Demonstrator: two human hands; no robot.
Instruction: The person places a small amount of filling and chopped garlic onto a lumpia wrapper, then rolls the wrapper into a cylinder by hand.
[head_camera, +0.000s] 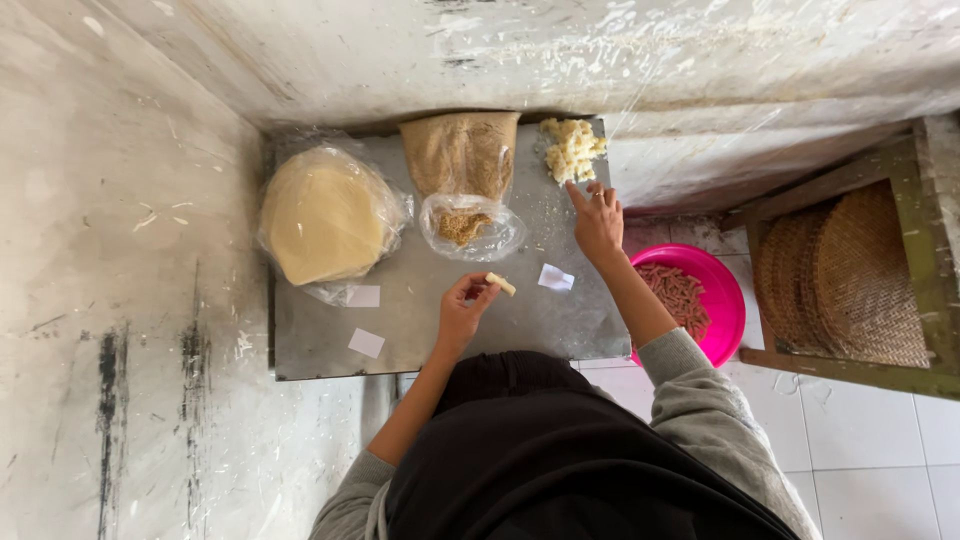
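Head view: left hand pinches a pale roll over the tray. Right hand, open, reaches a finger toward the crumbled filling.

Person seen from above, head camera looking down. Grey long-sleeved top, soft knit or fleece look, sleeves pushed up to around elbows, cuffs bunched, forearms bare. Black garment over front of body, apron-like or dark cloth, falling in broad folds across lap, covering most of torso in view. Right grip: bare, ring on one finger, thin band. Left grip: bare, no ring or band discernible. No gloves, no watch. Face and feet out of view.
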